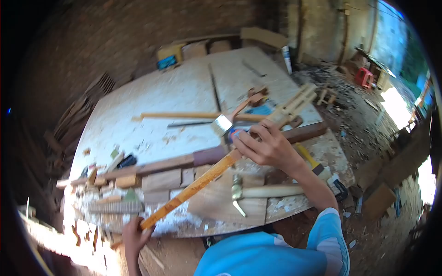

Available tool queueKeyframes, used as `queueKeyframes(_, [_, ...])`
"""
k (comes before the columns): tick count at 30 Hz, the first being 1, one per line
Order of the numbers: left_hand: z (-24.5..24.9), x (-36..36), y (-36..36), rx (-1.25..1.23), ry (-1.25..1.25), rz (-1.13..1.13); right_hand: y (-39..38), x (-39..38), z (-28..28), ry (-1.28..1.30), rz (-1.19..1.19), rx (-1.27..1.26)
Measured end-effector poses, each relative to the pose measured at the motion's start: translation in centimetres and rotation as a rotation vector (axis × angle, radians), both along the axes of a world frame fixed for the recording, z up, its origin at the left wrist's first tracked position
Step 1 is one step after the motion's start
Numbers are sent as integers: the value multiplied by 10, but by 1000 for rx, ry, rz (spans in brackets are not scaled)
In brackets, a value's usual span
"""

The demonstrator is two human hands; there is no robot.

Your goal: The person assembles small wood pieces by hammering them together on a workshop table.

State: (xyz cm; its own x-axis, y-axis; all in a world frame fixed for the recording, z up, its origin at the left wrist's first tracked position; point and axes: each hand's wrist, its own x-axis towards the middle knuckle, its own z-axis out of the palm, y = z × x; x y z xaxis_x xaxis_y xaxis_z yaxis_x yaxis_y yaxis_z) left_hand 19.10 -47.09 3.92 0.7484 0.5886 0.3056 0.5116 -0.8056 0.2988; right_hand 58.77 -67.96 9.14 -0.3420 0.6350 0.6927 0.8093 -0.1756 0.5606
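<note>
A long wooden piece slants across the view above the bench's near edge. Its lower length has a shiny orange-brown coat, while the slotted upper end is pale wood. My left hand is closed around the low end. Over the middle of the piece, my right hand is closed on a paintbrush with a shiny metal band and a blue-and-red handle. The brush points up and left. Whether the right fingers also grip the wood is hard to tell.
On the pale worktable lie a hammer, a yellow-handled tool, wooden blocks, a long wooden strip and a dark rod. A lit screen stands at the back. A red stool is far right.
</note>
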Motion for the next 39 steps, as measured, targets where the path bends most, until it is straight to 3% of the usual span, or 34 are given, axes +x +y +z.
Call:
queueKeyframes(4, [11, 39, -13, -147, 23, -107, 6, -49, -27, 69, 63, -188])
queueKeyframes(7, [-6, 55, -20, -59, 3, -208, 7, -74, -37, 101, 128, -339])
queueKeyframes(9, [-31, 45, -11, 12, -72, -235, 4, -77, -38, 103, 143, -417])
queueKeyframes(13, [-54, 26, 13, 213, -119, -235, -10, -59, -18, 362, 96, -439])
queueKeyframes(16, [-50, 7, 40, 278, -135, -225, -17, -30, -30, 648, -40, -597])
queueKeyframes(21, [-56, -31, 77, 319, -64, -193, 8, -71, -51, 600, 134, -580])
queueKeyframes(26, [-67, -63, 82, 313, 57, -19, 29, -100, -63, 690, 149, -559])
queueKeyframes(29, [-72, -68, 87, 282, 2, 13, 41, -108, -75, 725, 157, -546])
queueKeyframes(31, [-79, -77, 95, 125, -142, 24, 46, -112, -82, 751, 149, -579])
queueKeyframes(33, [-84, -79, 107, -111, -457, 134, 49, -115, -84, 781, 128, -594])
queueKeyframes(36, [-94, -91, 150, -62, -672, 454, 50, -115, -83, 774, 91, -633])
queueKeyframes(39, [-89, -106, 198, 122, -641, 636, 52, -117, -81, 727, 54, -694])
